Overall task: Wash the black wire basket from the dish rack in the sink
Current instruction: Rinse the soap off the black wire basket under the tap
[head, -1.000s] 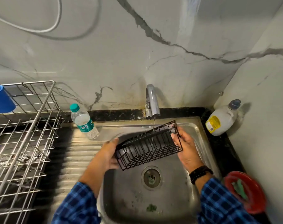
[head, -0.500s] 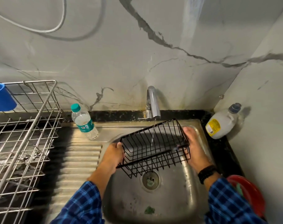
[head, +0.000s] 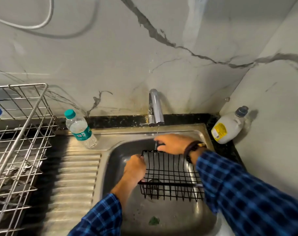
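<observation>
The right grip (head: 172, 143) had moved from the right end of the black wire basket (head: 170, 172) to its far rim, directly under the tap (head: 155, 108), and curled on the wire. The left grip (head: 135, 169) clasped the left end. The basket lay in the sink (head: 114, 167) below the tap, its long axis crosswise.

Both arms wear the long sleeves of a dark blue shirt checked in lighter blue: left sleeve (head: 100, 217), right sleeve (head: 246, 193). Each sleeve ends short of the wrist, leaving the left hand (head: 135, 169) and right hand (head: 172, 143) bare. A dark wristband (head: 193, 149) with a small yellowish part circles the right wrist.
</observation>
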Demonstrator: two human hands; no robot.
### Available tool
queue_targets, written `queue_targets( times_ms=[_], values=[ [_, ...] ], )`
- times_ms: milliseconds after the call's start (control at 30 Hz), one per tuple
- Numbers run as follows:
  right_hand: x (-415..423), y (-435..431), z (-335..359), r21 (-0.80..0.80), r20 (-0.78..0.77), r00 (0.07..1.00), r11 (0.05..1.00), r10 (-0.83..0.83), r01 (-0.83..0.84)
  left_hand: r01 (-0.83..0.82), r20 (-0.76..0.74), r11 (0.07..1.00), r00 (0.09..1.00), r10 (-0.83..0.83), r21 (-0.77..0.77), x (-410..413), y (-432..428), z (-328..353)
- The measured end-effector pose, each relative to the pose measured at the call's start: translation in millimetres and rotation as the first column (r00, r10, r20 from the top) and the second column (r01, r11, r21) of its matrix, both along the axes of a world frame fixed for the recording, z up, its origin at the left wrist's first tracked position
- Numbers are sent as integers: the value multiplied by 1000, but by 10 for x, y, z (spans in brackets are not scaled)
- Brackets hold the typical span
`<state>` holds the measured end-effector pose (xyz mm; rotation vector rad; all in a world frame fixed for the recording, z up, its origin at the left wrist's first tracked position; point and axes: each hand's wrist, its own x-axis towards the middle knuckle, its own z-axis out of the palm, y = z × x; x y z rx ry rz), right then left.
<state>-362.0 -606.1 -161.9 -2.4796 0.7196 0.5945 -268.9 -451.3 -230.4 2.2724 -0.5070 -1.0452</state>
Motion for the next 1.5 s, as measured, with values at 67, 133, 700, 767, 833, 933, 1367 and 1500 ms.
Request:
queue_targets(
  times_ms=[67, 133, 700, 767, 833, 933, 1367, 1500],
  values=[
    [277, 100, -110, 11, -9, 996, 996, 87, -86, 25, 26, 999, 999, -26, 38, -66, -53, 53],
    [444, 163, -252, 4, 3, 990, 990, 139, -139, 68, 52, 996, 996, -71, 57, -62, -71, 79],
    [112, -139, -482, 75, -73, 994, 994, 83, -77, 51, 166, 996, 984, -63, 72, 37, 163, 190],
    [55, -185, -497, 105, -64, 998, 994, 20, -14, 8, 167, 997, 986, -20, 73, 106, 220, 198],
    [73, -165, -484, 44, -12, 1000, 999, -3, 4, -6, 182, 997, 983, -8, 76, 148, 239, 202],
    [186, -75, -420, -96, 37, 999, 995, 10, -7, -18, 180, 998, 984, 7, 62, 177, 241, 222],
    [-139, -390, -438, 117, -135, 990, 991, -49, 65, -34, 241, 999, 970, 35, -10, 325, 473, 263],
    [-102, -329, -396, 69, -52, 998, 997, -24, 28, -110, 163, 992, 979, 119, -64, 387, 545, 181]
  ],
)
